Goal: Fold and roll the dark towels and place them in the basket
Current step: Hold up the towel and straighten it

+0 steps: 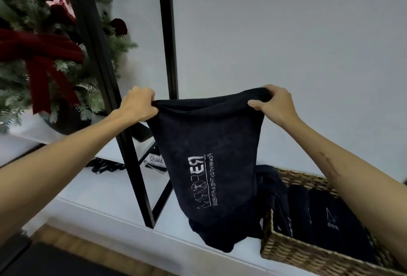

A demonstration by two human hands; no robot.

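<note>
1. Nearest to me, at lower right, the woven basket (293,251) sits on the white shelf (105,189). Rolled dark towels (326,220) lie side by side inside it, white lettering showing on some.
2. Just left of the basket, a loose heap of dark towels (222,236) rests on the shelf and reaches up against the basket's far left corner.
3. Above that heap, I hold one dark towel (211,148) in the air by its top edge. It hangs down doubled, with a white printed logo reading mirrored on the side facing me. Its lower end reaches the heap.
4. My left hand (137,105) has its fingers curled over the towel's upper left corner, gripping it tightly.
5. My right hand (274,102) pinches the upper right corner, thumb on the near side and fingers wrapped over the edge.
6. Behind the towel, a black metal frame (132,161) stands on the shelf, with a QR-code card (156,158) beyond it.
7. Farthest, at upper left, stands a fir tree (28,59) with a red bow (41,55), against the white wall (286,33).
</note>
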